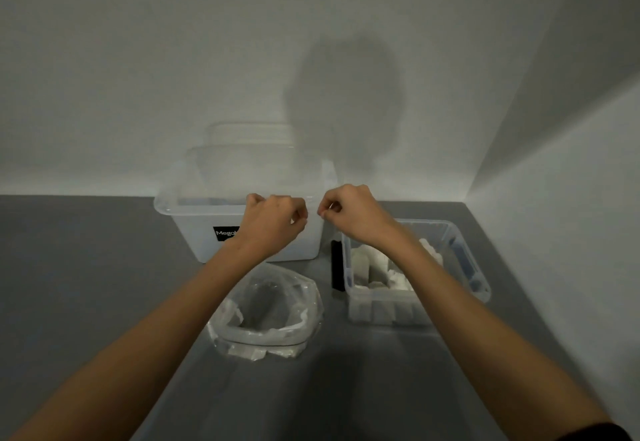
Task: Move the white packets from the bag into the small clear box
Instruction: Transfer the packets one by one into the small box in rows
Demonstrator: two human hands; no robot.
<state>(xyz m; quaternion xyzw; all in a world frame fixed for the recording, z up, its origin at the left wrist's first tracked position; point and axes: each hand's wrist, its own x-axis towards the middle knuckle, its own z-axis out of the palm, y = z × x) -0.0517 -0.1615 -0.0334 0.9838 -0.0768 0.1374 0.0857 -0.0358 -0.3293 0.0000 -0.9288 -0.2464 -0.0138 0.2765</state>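
Translucent plastic backs both hands: our left hand (273,219) and right hand (349,212) hang side by side, just apart, at the near rim of the large box (188,227). Each has its fingers curled tight, thumb against forefinger. No packet shows in either, and we cannot tell whether anything thin is pinched. Below the left forearm lies the clear bag (299,288), mouth rolled open, with white material (252,352) at its near edge. The white packets (367,264) that we can see sit in the small clear box (464,260), under the right forearm. Hazards, as we judge them: lowering the right arm may catch the small box's wall and tip it, and reaching one-handed into the limp bag may drag it across the grey table (86,285).
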